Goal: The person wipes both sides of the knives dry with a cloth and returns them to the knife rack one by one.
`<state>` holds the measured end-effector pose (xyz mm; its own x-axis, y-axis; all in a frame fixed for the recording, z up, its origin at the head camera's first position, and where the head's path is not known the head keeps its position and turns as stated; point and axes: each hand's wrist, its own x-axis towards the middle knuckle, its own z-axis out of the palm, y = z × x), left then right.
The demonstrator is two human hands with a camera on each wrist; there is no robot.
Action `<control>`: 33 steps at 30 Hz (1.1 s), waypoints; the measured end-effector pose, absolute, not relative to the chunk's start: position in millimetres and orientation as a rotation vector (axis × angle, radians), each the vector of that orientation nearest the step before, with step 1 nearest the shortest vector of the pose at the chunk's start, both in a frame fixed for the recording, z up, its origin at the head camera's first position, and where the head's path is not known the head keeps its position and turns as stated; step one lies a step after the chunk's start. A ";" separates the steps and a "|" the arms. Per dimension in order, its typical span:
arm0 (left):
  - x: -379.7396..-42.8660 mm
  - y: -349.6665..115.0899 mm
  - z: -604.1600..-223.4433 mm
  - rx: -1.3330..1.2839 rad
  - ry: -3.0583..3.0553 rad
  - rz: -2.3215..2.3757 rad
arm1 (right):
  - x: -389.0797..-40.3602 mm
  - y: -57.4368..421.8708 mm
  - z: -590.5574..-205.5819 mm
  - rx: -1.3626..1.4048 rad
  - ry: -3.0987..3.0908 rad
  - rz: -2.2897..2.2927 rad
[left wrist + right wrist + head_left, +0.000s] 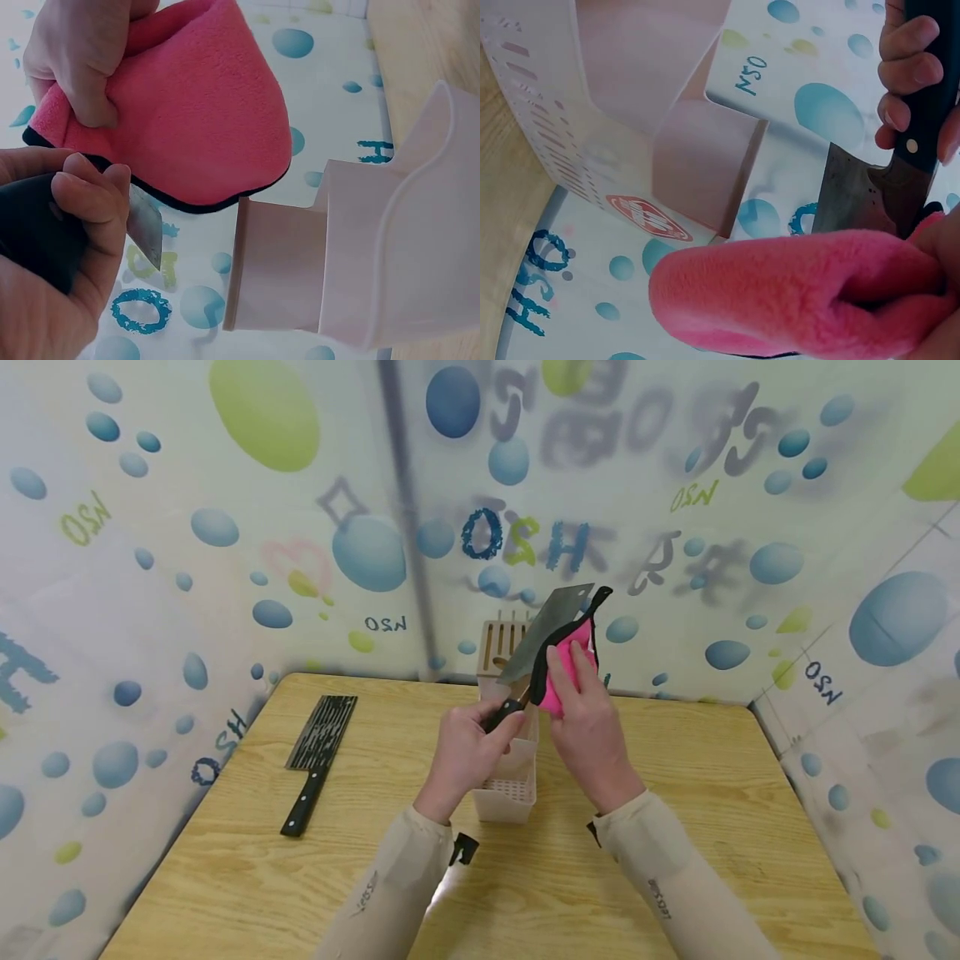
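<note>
My left hand grips the black riveted handle of a cleaver, its broad grey blade slanting up to the right, in front of the wall. With my right hand I hold a folded pink cloth with black edging against the blade. In the head view the cloth covers one long edge of the blade; in the right wrist view it hides the lower blade. A second cleaver, with a dark streaked blade and black handle, lies on the table to the left, apart from both hands.
Behind and below my hands a pale plastic knife holder stands on the wooden table. Its brown slotted top is at the back, open compartments in front. A patterned wall rises directly behind the table.
</note>
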<state>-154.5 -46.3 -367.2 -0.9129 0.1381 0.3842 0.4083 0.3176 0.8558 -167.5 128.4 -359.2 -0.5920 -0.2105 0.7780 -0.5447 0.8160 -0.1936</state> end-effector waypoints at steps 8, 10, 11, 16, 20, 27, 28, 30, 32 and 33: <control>-155.9 -47.0 -367.4 -0.483 -2.333 -1.655 | -166.3 128.8 -366.8 0.620 -2.200 0.542; -157.1 -47.4 -368.6 -0.474 -2.330 -1.672 | -166.0 129.2 -368.6 0.645 -2.208 0.557; -157.4 -47.7 -368.7 -0.470 -2.328 -1.685 | -165.8 129.4 -369.3 0.657 -2.213 0.564; -159.0 -49.2 -369.0 -0.442 -2.335 -1.736 | -164.8 131.2 -371.8 0.704 -2.215 0.551; -160.6 -50.2 -369.6 -0.436 -2.338 -1.746 | -165.0 133.7 -374.0 0.752 -2.192 0.533; -161.4 -51.4 -368.6 -0.458 -2.332 -1.744 | -164.5 138.1 -378.2 0.834 -2.174 0.513; -161.5 -51.5 -368.3 -0.455 -2.332 -1.751 | -163.9 138.7 -378.4 0.840 -2.178 0.510; -161.5 -51.5 -367.8 -0.447 -2.336 -1.766 | -163.1 139.9 -379.0 0.852 -2.180 0.509; -161.3 -51.3 -367.1 -0.434 -2.344 -1.778 | -162.3 140.7 -379.7 0.858 -2.180 0.509; -161.1 -51.2 -366.9 -0.428 -2.347 -1.786 | -162.0 141.0 -380.0 0.860 -2.178 0.509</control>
